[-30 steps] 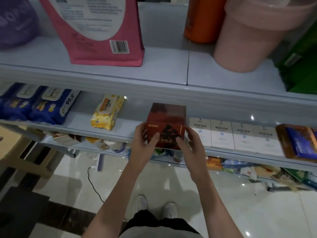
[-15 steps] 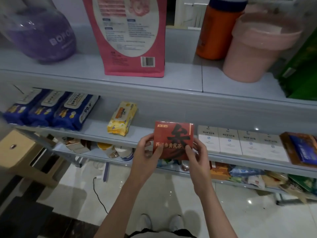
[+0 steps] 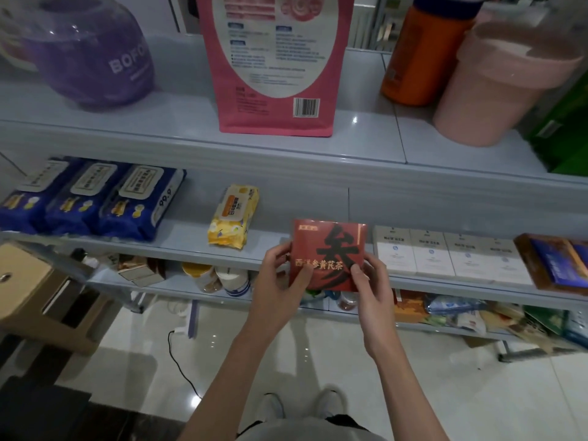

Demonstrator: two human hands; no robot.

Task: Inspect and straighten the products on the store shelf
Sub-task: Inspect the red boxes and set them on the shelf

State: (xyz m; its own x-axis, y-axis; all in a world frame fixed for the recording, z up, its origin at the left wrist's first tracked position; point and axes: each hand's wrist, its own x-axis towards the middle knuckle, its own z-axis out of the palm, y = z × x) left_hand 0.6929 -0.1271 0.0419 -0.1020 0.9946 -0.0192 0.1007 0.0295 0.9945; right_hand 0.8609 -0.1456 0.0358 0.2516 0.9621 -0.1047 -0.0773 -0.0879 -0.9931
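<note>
Holding the red box upright with both hands, you have its printed face turned toward you at the front edge of the middle shelf. Whether its base touches that edge cannot be told. Your left hand grips the box's left side, with the thumb across the lower left corner of the face. Your right hand grips the right side, thumb on the lower right corner. The face carries one large black character, 参, with a line of gold writing across it that reads 西洋参黄芪茶. A small gold tag sits at the upper left, too small to read.

The box is between a single yellow pack on its left and a row of four white boxes on its right. The white boxes have small print that is too fine to make out. Past them, at the shelf's right end, lies one brown-edged blue box. At the left end lie three blue wipe packs side by side, and the nearest one is marked "99.9".

On the top shelf stand one purple tub lettered "BOFO", one pink bag showing a barcode at its lower right, one orange bottle and one pink bin.
</note>
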